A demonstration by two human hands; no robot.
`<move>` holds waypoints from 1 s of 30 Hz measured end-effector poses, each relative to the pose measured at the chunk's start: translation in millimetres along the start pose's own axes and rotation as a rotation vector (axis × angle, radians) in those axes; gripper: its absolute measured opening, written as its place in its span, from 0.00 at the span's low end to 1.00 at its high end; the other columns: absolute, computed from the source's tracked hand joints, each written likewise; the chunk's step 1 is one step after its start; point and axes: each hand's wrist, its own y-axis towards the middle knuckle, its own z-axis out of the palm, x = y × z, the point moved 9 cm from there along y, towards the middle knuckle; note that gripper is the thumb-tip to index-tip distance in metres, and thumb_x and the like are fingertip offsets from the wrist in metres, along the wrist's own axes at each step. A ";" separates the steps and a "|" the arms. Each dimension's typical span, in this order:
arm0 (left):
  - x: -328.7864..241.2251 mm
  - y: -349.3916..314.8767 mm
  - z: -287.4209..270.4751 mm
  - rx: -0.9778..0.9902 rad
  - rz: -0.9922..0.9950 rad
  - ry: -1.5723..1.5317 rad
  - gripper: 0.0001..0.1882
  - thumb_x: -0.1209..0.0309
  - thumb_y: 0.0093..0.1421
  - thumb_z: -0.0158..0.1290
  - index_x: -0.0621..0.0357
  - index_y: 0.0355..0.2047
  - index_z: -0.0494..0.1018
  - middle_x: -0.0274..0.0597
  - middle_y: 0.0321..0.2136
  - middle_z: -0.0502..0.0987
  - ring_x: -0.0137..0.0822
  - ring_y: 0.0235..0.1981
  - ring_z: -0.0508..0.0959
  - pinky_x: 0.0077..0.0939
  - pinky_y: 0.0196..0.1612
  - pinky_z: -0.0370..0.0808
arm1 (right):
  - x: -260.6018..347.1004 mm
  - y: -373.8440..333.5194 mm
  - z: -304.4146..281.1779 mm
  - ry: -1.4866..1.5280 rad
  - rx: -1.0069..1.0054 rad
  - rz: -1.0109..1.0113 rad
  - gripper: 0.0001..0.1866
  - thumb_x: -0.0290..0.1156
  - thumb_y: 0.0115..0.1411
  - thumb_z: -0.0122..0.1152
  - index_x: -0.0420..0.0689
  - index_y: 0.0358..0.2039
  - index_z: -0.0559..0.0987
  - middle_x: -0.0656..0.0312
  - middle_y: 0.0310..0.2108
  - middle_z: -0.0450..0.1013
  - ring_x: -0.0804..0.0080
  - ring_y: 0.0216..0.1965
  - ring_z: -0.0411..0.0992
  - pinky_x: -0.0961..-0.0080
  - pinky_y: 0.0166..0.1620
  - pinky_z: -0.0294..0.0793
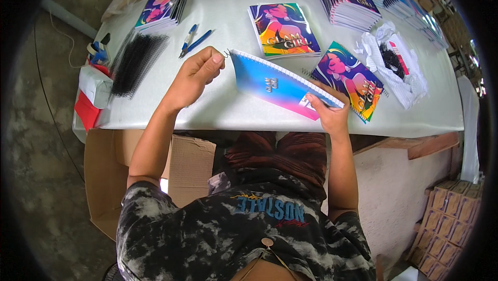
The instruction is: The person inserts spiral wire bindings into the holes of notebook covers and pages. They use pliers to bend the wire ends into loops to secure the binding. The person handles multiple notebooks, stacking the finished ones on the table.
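My right hand (332, 112) grips a notebook (270, 81) by its lower right end, thumb on top. Its blue-to-pink cover faces up, and a row of punched holes runs along the upper edge. At the notebook's upper left corner, my left hand (199, 76) is closed in a pinch on a thin black spiral binding wire (227, 53). Another spiral notebook (350, 79), with a colourful illustrated cover, lies partly behind my right hand. Beyond the held notebook rests a small pile of similar notebooks (285, 29). Blue-handled pliers (196, 43) lie beyond my left hand, beside a second blue tool (189, 36).
Black spiral wires (136, 66) lie heaped at the left, near a white wrapped packet (96, 86) and a tape dispenser (98, 53). Notebook stacks (347, 1) line the far edge. Crumpled white wrapping (404, 68) sits right. An open cardboard box (106, 177) stands below the table (228, 112).
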 end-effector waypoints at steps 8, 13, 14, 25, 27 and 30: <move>12.9 -0.6 6.4 0.078 -0.167 -0.095 0.24 0.52 0.65 0.38 0.57 0.21 0.68 0.24 0.11 0.54 0.20 0.14 0.51 0.16 0.19 0.50 | 4.5 -1.5 4.9 -0.032 0.093 -0.001 0.14 0.15 0.51 0.57 0.35 0.41 0.77 0.56 0.37 0.76 0.75 0.34 0.73 0.83 0.39 0.72; 25.1 -4.7 1.7 0.108 -0.468 -0.352 0.23 0.52 0.63 0.42 0.58 0.21 0.68 0.25 0.08 0.54 0.20 0.09 0.51 0.16 0.13 0.49 | 21.7 0.3 11.0 -0.021 0.187 -0.269 0.13 0.15 0.50 0.56 0.33 0.38 0.78 0.46 0.39 0.75 0.64 0.39 0.76 0.76 0.43 0.73; 23.9 -2.6 -1.8 0.114 -0.471 -0.369 0.23 0.52 0.63 0.43 0.58 0.22 0.68 0.26 0.08 0.55 0.20 0.08 0.51 0.16 0.12 0.50 | 22.1 0.3 11.9 -0.014 0.202 -0.268 0.13 0.15 0.50 0.56 0.33 0.38 0.78 0.46 0.39 0.75 0.64 0.39 0.76 0.76 0.43 0.73; -22.0 -6.8 1.1 0.243 -0.153 0.101 0.21 0.51 0.62 0.43 0.58 0.29 0.68 0.26 0.16 0.57 0.19 0.18 0.55 0.14 0.22 0.54 | 4.1 -7.2 -6.2 0.014 -0.002 0.025 0.14 0.17 0.52 0.59 0.33 0.41 0.76 0.62 0.34 0.75 0.84 0.32 0.69 0.87 0.37 0.70; -16.5 -10.8 11.1 0.265 -0.125 0.012 0.20 0.51 0.63 0.41 0.56 0.28 0.65 0.25 0.17 0.55 0.19 0.19 0.53 0.14 0.22 0.53 | 5.8 -7.0 -5.2 0.009 0.003 0.020 0.14 0.16 0.51 0.59 0.33 0.40 0.76 0.62 0.33 0.75 0.84 0.32 0.70 0.86 0.37 0.70; -8.0 -9.9 11.7 0.209 -0.136 0.015 0.20 0.50 0.64 0.39 0.54 0.27 0.63 0.25 0.17 0.54 0.20 0.19 0.53 0.15 0.22 0.53 | 6.0 -8.6 -2.4 0.012 0.020 0.025 0.14 0.16 0.51 0.59 0.33 0.40 0.76 0.62 0.33 0.75 0.84 0.32 0.70 0.86 0.36 0.71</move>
